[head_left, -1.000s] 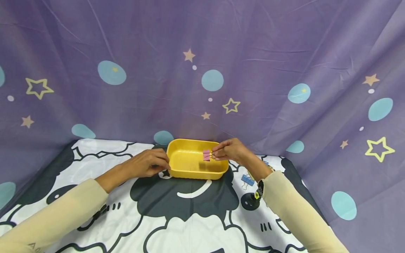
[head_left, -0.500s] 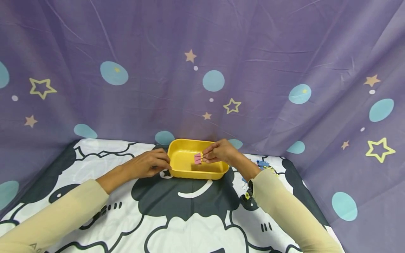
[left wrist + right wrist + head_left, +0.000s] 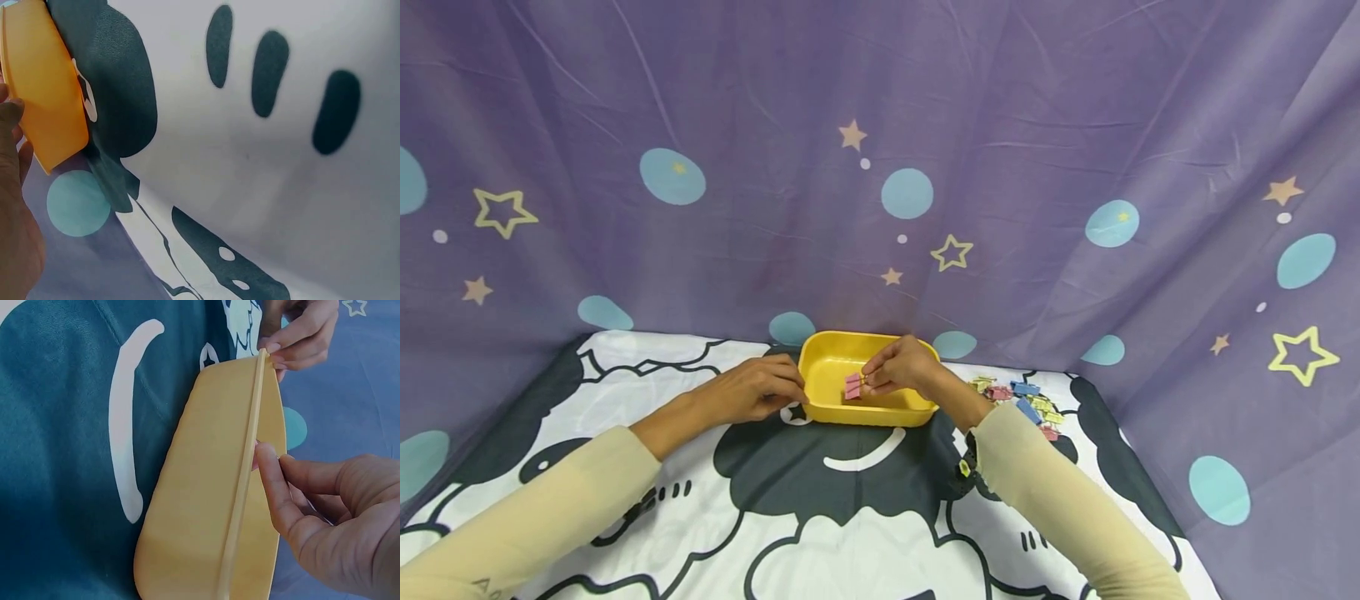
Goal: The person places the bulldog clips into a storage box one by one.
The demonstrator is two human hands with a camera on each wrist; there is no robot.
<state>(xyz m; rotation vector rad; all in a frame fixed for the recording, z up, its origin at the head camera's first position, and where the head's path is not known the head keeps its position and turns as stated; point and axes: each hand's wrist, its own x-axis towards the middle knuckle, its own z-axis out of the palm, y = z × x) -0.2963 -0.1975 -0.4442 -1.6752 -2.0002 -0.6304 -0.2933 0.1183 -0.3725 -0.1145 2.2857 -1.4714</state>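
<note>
A yellow plastic tray (image 3: pixel 868 414) stands at the back of the cloth, against the curtain. My left hand (image 3: pixel 756 387) grips its left end; the right wrist view shows that hand's thumb and fingers (image 3: pixel 306 339) pinching the rim corner. Inside the tray, over its floor, my right hand (image 3: pixel 906 367) holds a pink binder clip (image 3: pixel 853 386) by its metal handles between thumb and fingers. Only a sliver of the clip shows past the rim in the right wrist view. In the left wrist view, the tray's outer wall (image 3: pixel 47 81) lies beside the left hand (image 3: pixel 15 212).
Right of the tray, partly behind the right forearm, lies a loose pile of binder clips in blue (image 3: pixel 1024 388), yellow (image 3: pixel 1047 408) and pink (image 3: pixel 998 392). A cartoon-printed cloth (image 3: pixel 850 550) covers the table. Behind it hangs a purple curtain (image 3: pixel 775 167).
My right hand has carried the pink binder clip leftward and lower inside the tray. More of the clip pile shows as the forearm moves left. My left hand keeps its place at the rim.
</note>
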